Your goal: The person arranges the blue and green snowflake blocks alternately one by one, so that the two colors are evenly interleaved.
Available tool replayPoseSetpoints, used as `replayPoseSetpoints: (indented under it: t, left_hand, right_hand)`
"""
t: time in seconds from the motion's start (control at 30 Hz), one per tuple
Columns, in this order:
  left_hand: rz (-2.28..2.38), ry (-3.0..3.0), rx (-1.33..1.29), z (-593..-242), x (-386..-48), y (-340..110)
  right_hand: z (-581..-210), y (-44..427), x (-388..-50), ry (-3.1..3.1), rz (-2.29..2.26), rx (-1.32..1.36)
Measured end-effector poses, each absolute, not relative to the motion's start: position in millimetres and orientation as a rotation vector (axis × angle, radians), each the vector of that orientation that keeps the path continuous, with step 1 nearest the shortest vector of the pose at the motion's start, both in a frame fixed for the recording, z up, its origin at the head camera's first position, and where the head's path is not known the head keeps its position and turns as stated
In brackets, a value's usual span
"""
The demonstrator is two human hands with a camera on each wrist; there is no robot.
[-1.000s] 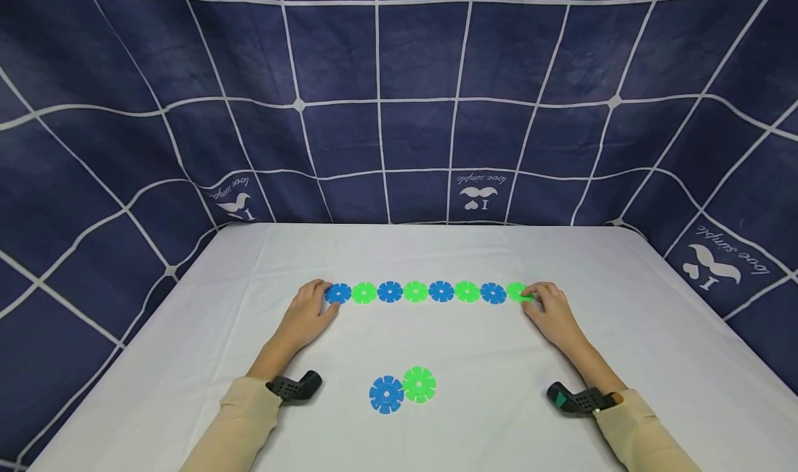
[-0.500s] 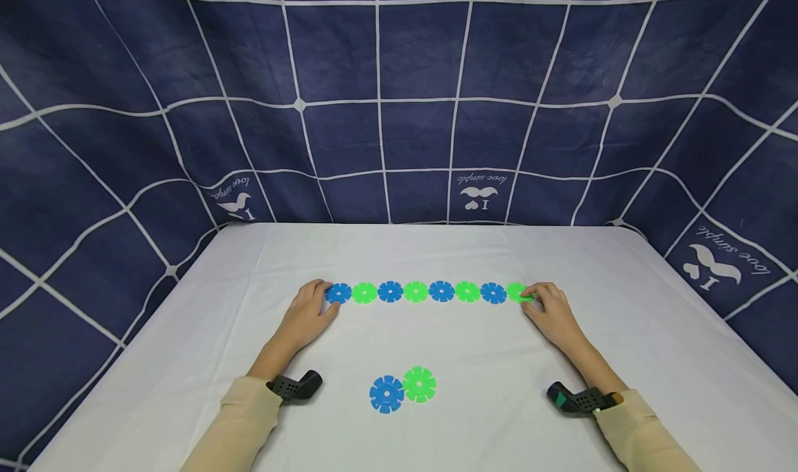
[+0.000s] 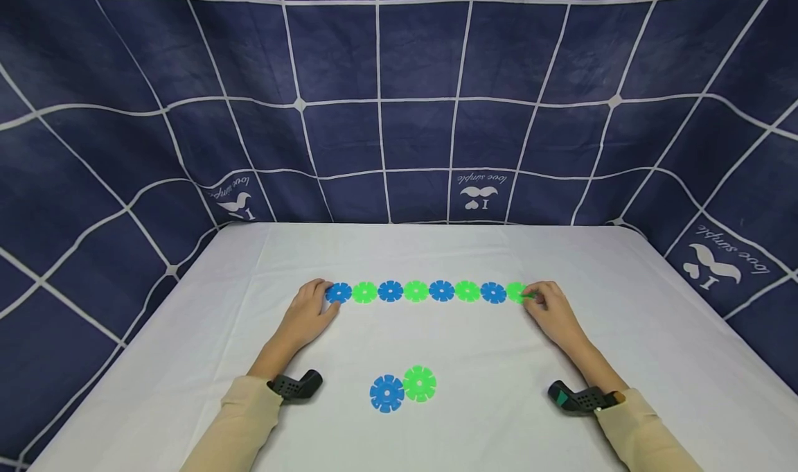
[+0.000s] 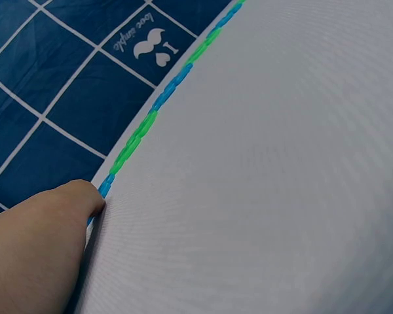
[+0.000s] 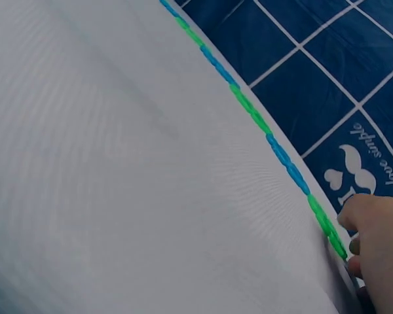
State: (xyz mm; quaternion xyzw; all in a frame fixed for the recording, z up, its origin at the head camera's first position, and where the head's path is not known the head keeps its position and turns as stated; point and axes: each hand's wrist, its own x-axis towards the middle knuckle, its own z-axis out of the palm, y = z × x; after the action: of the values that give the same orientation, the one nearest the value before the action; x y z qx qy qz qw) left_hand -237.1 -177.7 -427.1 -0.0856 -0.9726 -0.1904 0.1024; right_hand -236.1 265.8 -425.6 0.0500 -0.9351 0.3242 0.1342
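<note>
A straight row of notched plastic interlocking discs, blue and green in turn, lies across the white table. My left hand [image 3: 307,312] holds the blue disc [image 3: 339,292] at the left end between thumb and fingers. At the other end, my right hand [image 3: 553,312] pinches the edge of the last green disc [image 3: 515,292]; its fingertips cover part of that disc. The left wrist view shows the thumb side of the hand beside the row's blue end. In the right wrist view the green end disc [image 5: 327,226] is seen nearly edge-on, close to the fingers.
Nearer the person, another blue disc [image 3: 386,394] and a green disc [image 3: 420,384] lie side by side, their edges meeting. A dark blue curtain [image 3: 411,139] with white grid lines surrounds the far edge and sides of the white table [image 3: 262,250].
The right thumb and fingertips have drawn slightly closer together at the green end disc, and a darker green edge now shows between them. The left hand and the two nearer discs look unchanged.
</note>
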Motion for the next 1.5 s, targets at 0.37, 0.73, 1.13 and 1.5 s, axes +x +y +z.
replayPoseSetpoints:
  t: [0.37,0.73,1.13,1.5]
  left_hand:
    - [-0.564,-2.877,-0.254,-428.2,-236.6,-177.3]
    - [-0.577,-2.88,-0.253,-428.3,-237.4,-176.3]
    - [-0.562,-2.88,-0.25,-427.1,-238.0,-177.0]
    - [-0.562,-2.87,-0.261,-429.2,-238.8,-178.9]
  right_hand:
    - [-407.6,251.0,-226.2,-2.585,1.091,0.252]
    - [-399.7,209.7,-204.4,-2.62,1.17,0.574]
    - [-399.0,157.1,-168.5,-2.712,1.256,0.847]
    - [-411.9,118.6,-147.1,-2.764,1.019,0.997]
